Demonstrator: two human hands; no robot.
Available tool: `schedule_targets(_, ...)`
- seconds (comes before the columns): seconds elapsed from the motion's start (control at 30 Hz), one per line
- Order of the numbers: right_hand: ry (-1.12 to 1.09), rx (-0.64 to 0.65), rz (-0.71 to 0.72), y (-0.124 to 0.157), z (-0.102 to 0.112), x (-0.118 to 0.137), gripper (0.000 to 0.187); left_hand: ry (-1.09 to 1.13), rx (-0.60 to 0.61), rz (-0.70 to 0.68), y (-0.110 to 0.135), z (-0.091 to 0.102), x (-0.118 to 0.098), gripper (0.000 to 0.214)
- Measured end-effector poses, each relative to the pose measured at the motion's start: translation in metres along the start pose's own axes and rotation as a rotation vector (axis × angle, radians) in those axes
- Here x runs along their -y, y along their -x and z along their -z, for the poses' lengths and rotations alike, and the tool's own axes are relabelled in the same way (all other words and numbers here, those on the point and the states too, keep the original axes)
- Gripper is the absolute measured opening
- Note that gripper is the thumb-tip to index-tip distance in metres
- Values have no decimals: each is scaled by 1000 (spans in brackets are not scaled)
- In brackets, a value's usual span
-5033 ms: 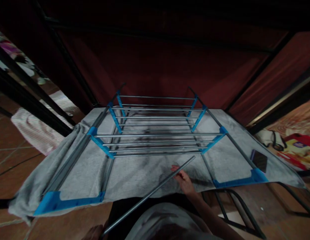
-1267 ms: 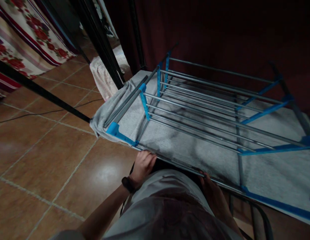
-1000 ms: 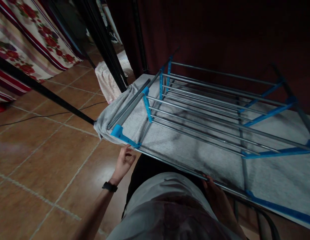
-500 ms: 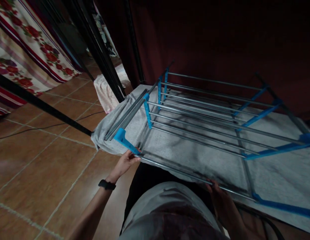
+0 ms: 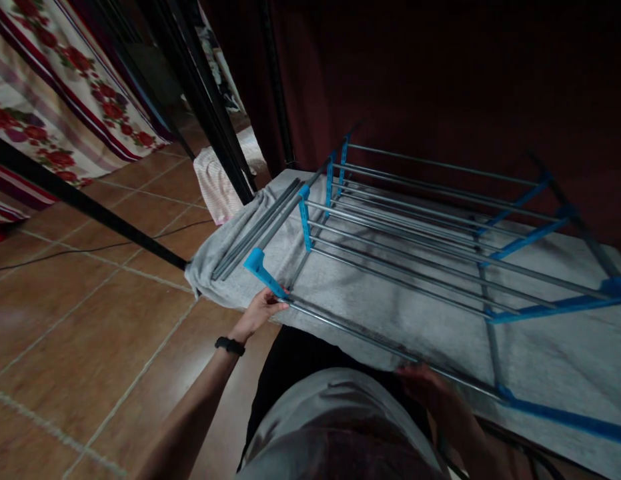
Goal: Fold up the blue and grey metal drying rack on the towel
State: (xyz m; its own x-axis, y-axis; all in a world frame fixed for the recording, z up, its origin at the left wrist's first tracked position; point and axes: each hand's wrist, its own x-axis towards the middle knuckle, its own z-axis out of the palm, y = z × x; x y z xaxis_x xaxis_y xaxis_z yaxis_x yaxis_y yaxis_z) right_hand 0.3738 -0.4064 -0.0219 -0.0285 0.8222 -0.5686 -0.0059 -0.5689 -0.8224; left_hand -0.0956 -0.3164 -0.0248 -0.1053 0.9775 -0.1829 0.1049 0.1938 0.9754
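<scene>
A shoe rack (image 5: 390,235) of thin grey metal tubes and blue plastic brackets lies on the cloth-covered surface before me. My left hand (image 5: 263,309), with a black band on the wrist, pinches the nearest tube (image 5: 335,325) at its left end, right beside a blue bracket (image 5: 266,272). Farther right along that tube is my right hand (image 5: 423,380), at its near side. Its fingers are dark and smeared, so their grip cannot be made out. The tube's right end meets another blue bracket (image 5: 565,415).
Several loose grey tubes (image 5: 257,230) lie on the left end of the grey cloth (image 5: 565,353). Black metal posts (image 5: 210,100) stand beyond it, and a black bar (image 5: 90,203) slants across the left. A thin cable (image 5: 100,248) crosses the tiled floor (image 5: 90,333).
My right hand has slid left along the near tube, and its fingers look less wrapped round it. My left hand keeps its pinch at the bracket. The whole view has shifted slightly.
</scene>
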Motion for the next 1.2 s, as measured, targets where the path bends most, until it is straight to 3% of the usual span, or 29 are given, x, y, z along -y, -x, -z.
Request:
schedule_targets(0.07, 0, 45, -27, 1, -9, 7, 53, -7, 4, -5, -1, 1, 2, 51)
schedule_targets(0.13, 71, 61, 52, -4, -29, 20, 52, -18, 9, -11, -1, 1, 3, 51)
schedule_targets(0.23, 350, 76, 423, -25, -78, 47, 43, -30, 12, -23, -2, 2, 5, 52)
schedule_targets(0.33, 733, 229, 742, -47, -143, 74, 36, -72, -1, -44, -2, 3, 5, 52)
schedule_targets(0.43, 1141, 456, 758, -64, -203, 91, 40, -90, 0, -78, -3, 2, 3, 54)
schedule_targets(0.53, 1367, 530, 730, -76, -241, 96, 45, -61, 23, -99, -4, 0, 4, 56)
schedule_targets(0.67, 1411, 588, 751, -89, -252, 94, 55, -85, 32, -99, -5, 2, 1, 56)
schedule_targets(0.8, 1320, 638, 737, -98, -250, 92, 56, -98, 84, -55, -4, 6, -21, 52)
schedule_targets(0.97, 1237, 690, 685, -106, -257, 93, 55, -39, 28, -69, -8, -11, -45, 44)
schedule_targets(1.1, 1154, 719, 722, -111, -257, 92, 54, -22, -89, -95, -13, -25, -40, 51)
schedule_targets(1.2, 1095, 723, 721, -117, -254, 90, 54, -27, -110, -103, -16, -27, -34, 55)
